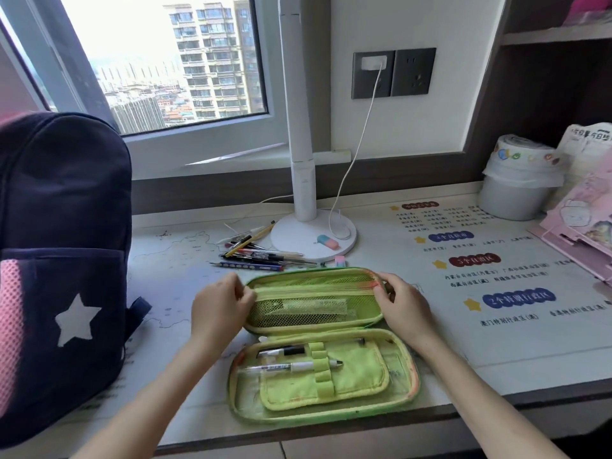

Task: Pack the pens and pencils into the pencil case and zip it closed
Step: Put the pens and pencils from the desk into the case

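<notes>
Pencil case (pixel 364 376) lies open. Left hand (pixel 220 306) pinches the upper half's left end, right hand (pixel 402 301) grips its right end; loose pens and pencils (pixel 261 256) wait just beyond.

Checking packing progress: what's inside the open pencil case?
Inside the pencil case: two pens, a black-capped pen and a white pen, in elastic loops on the lower half. The mesh pocket above holds a pale flat strip, unclear what. Anything under the green flap is covered.

Ruler (pixel 314 307), perhaps, under pencil case (pixel 261 315) mesh
</notes>
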The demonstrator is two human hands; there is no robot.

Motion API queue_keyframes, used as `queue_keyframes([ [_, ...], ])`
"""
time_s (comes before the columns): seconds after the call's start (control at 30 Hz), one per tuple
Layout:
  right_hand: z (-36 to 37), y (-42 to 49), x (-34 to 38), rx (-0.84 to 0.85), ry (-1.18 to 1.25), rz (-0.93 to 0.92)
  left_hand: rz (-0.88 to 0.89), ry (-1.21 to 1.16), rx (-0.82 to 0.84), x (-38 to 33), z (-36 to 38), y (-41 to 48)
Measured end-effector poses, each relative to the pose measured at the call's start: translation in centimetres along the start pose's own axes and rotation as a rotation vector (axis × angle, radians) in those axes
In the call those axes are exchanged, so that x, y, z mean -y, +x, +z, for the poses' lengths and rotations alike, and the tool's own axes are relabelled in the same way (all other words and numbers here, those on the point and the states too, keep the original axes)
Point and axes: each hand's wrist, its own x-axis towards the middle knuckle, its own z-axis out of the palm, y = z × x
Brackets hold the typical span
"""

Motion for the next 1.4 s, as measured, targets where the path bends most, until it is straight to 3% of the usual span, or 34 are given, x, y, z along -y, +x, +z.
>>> queue_keyframes([
  [0.17, -0.2, 1.3, 1.4, 0.052, -0.284, -0.046, 0.047, -0.087, 0.08, 1.3, 0.5, 0.3],
  [0.37, 1.0, 6.7, 6.2, 0.159, -0.374, -0.168, 0.07, -0.364, 0.481, 0.3, 0.8, 1.3],
  [0.57, 5.9, 9.9, 9.0, 0.334, -0.703, -0.4, 0.032, -0.52, 0.511, 1.1, 0.4, 1.4],
  [0.87, 9.7, 11.3, 10.8, 0.435, -0.636, -0.542, -0.063, -0.649, 0.602, 1.9, 0.0, 1.9],
  [1.03, 9.5, 11.4, 10.5, 0.457, -0.638, -0.512, -0.083, -0.532, 0.462, 2.4, -0.6, 2.2],
  [1.2, 6.8, 10.1, 11.6, 0.385, -0.521, -0.522, -0.017, -0.303, 0.11, 2.4, -1.3, 2.6],
  [1.3, 3.4, 7.0, 12.7, 0.352, -0.431, -0.609, 0.175, -0.132, -0.128, 1.4, -2.5, 2.1],
  [1.4, 0.7, 3.4, 12.4, 0.408, -0.305, -0.637, 0.477, -0.03, -0.126, -0.1, -3.5, 1.0],
])
